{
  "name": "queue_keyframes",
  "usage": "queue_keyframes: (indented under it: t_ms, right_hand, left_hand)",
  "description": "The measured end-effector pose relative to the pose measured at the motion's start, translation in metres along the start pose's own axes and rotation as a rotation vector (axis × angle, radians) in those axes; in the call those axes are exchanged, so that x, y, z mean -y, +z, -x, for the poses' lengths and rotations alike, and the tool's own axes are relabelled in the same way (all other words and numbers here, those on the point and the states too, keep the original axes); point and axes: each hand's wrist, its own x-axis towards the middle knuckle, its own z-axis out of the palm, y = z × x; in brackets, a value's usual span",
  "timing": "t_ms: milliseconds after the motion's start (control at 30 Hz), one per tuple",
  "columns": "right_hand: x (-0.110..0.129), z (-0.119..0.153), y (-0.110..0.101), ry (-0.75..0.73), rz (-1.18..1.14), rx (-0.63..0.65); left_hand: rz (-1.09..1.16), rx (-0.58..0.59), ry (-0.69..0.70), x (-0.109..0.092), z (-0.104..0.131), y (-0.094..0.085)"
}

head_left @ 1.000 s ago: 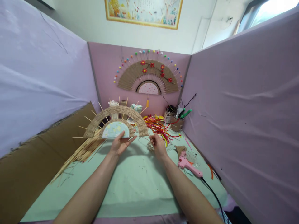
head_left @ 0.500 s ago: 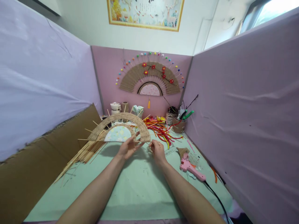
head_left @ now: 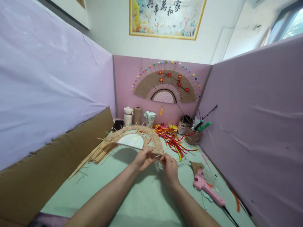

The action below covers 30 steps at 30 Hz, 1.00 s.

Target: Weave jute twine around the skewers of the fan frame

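Note:
A half-round fan (head_left: pixel 156 141) of twine woven over thin sticks is held up above the table, tilted down to the right. Its inner half-circle (head_left: pixel 131 141) is pale blue-green with a floral pattern. My left hand (head_left: pixel 143 158) grips the fan near its lower right end, with fingers reaching behind it. At that same corner my right hand (head_left: pixel 169 165) is pinched on twine beside the end stick; a loose tangle of twine hangs below the fingers. Behind the fan's left end lies a pile of bamboo sticks (head_left: pixel 96 152).
A pink glue gun (head_left: pixel 208 190) with a black cord lies at the right. Red and yellow pipe cleaners (head_left: pixel 174 143) are heaped behind the hands. A white bottle (head_left: pixel 128 116) and a pen holder (head_left: pixel 193 136) stand at the back. Brown cardboard (head_left: pixel 59 151) edges the left side.
The view has shifted, so the scene sits farther right and lower. The fan has tipped, its right end now lower and its face flatter. Both hands keep their hold at that end.

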Motion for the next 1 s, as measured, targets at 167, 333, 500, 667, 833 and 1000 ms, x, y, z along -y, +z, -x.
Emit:
queue_keyframes:
  t_ms: [167,333,500,667,833,1000]
  right_hand:
    - [0.014,0.023,-0.014,0.008,0.027,-0.042]
    - [0.021,0.033,-0.019,-0.006,0.077,-0.007]
    - [0.016,0.039,-0.018,-0.087,0.187,0.056]
    - [0.013,0.046,-0.021,-0.206,0.362,0.273]
    - [0.015,0.042,-0.027,-0.302,0.560,0.483]
    - [0.013,0.021,-0.034,-0.249,0.682,0.521]
  left_hand:
    - [0.018,0.073,-0.098,0.008,0.007,0.007]
    - [0.038,0.125,-0.162,0.013,0.011,0.003]
    - [0.054,0.196,-0.160,0.010,0.013,0.004]
    - [-0.017,0.250,-0.115,-0.001,0.018,0.012]
    - [-0.100,0.282,-0.085,-0.025,0.023,0.030]
    - [-0.117,0.353,-0.050,-0.053,0.025,0.064]
